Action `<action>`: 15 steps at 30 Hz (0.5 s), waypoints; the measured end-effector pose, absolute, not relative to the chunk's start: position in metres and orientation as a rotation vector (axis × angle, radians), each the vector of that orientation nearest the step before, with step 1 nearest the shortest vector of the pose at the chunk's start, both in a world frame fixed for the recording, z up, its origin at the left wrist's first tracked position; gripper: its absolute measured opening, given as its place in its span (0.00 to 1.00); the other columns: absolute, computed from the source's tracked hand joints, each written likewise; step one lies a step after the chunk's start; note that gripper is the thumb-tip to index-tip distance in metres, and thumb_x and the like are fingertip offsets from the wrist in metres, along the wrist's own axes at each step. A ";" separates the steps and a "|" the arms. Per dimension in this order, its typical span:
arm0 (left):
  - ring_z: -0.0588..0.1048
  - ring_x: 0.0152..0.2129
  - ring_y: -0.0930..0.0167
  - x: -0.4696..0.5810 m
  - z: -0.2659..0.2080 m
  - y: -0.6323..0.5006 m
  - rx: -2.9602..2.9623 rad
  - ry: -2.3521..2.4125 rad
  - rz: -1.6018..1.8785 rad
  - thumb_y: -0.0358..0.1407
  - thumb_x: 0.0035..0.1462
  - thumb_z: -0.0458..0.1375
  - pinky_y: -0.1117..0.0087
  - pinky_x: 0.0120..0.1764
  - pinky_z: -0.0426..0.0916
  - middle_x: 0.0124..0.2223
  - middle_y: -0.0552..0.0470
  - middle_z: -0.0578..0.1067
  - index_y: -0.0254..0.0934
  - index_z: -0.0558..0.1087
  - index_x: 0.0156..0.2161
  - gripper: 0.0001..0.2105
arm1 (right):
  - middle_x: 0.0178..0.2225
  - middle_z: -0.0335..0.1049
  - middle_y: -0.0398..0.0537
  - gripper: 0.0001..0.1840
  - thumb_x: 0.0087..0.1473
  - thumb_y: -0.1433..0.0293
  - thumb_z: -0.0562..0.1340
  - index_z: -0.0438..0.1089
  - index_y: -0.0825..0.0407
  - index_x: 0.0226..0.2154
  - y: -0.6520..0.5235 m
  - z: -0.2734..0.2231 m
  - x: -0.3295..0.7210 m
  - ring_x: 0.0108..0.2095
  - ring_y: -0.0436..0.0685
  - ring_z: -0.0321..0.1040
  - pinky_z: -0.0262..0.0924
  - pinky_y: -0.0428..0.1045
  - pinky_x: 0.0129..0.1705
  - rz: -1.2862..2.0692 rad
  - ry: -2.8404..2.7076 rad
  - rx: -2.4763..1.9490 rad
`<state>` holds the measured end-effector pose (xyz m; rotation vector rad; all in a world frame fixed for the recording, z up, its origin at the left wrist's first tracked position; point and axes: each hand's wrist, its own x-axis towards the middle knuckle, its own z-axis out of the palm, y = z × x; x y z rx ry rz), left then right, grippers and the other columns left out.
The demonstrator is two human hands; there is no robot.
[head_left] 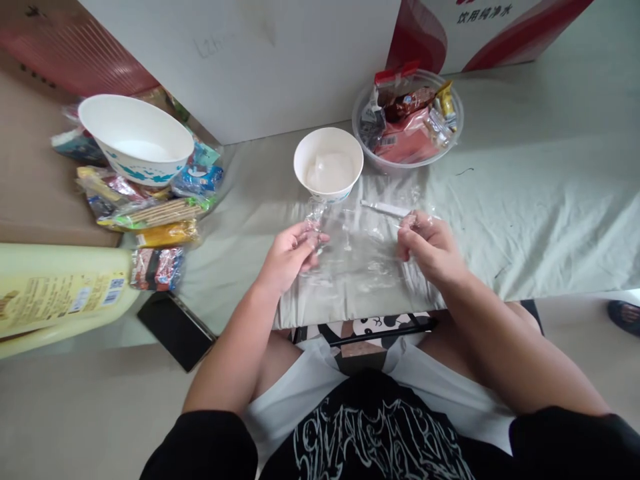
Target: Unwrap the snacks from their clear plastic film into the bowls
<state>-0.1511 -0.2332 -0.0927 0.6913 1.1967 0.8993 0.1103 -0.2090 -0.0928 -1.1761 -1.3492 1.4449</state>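
Note:
Between my two hands a clear plastic bag [345, 243] is stretched out just over the cloth. My left hand [295, 252] pinches its left edge, fingers closed on the thin film. At the opposite side my right hand [427, 245] grips the bag with thumb and curled fingers. A thin white strip [384, 209] lies beside my right fingertips; whether it belongs to the bag I cannot tell. Right behind the bag stands a white paper bowl [329, 160] with a pale translucent thing inside. A clear round tub [407, 120] of packaged snacks stands behind my right hand.
On the left, a larger paper bowl [136, 140] rests on several wrapped snacks [150, 213]. A yellow jug [65, 290] lies near a black phone [176, 330] at the table edge. A white box [250, 60] stands along the back. Green cloth [525, 200] covers the table.

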 end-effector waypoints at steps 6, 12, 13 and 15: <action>0.54 0.08 0.83 -0.162 -0.090 -0.224 0.646 1.293 1.002 0.48 0.53 0.66 0.76 0.12 0.39 0.23 0.55 0.75 0.36 0.76 0.34 0.15 | 0.14 0.54 0.36 0.26 0.58 0.47 0.65 0.62 0.48 0.22 -0.213 -0.098 0.110 0.14 0.46 0.50 0.44 0.47 0.17 1.417 -1.179 -1.159; 0.52 0.08 0.81 -0.178 -0.087 -0.220 0.721 1.054 1.059 0.72 0.50 0.51 0.73 0.13 0.40 0.17 0.52 0.69 0.38 0.71 0.23 0.36 | 0.13 0.47 0.40 0.34 0.56 0.41 0.61 0.58 0.46 0.14 -0.207 -0.102 0.107 0.15 0.50 0.49 0.45 0.51 0.18 1.320 -0.980 -1.164; 0.51 0.09 0.82 -0.181 -0.086 -0.221 0.778 1.003 1.041 0.75 0.45 0.53 0.73 0.13 0.39 0.18 0.51 0.71 0.37 0.73 0.25 0.37 | 0.13 0.49 0.41 0.34 0.56 0.41 0.61 0.59 0.46 0.13 -0.205 -0.104 0.108 0.16 0.51 0.52 0.47 0.51 0.19 1.296 -0.963 -1.173; 0.50 0.11 0.84 -0.185 -0.083 -0.225 0.894 0.932 0.933 0.73 0.34 0.64 0.72 0.14 0.40 0.25 0.50 0.75 0.37 0.79 0.32 0.37 | 0.14 0.51 0.42 0.33 0.55 0.42 0.63 0.60 0.46 0.14 -0.200 -0.110 0.112 0.18 0.52 0.57 0.51 0.52 0.21 1.238 -0.928 -1.208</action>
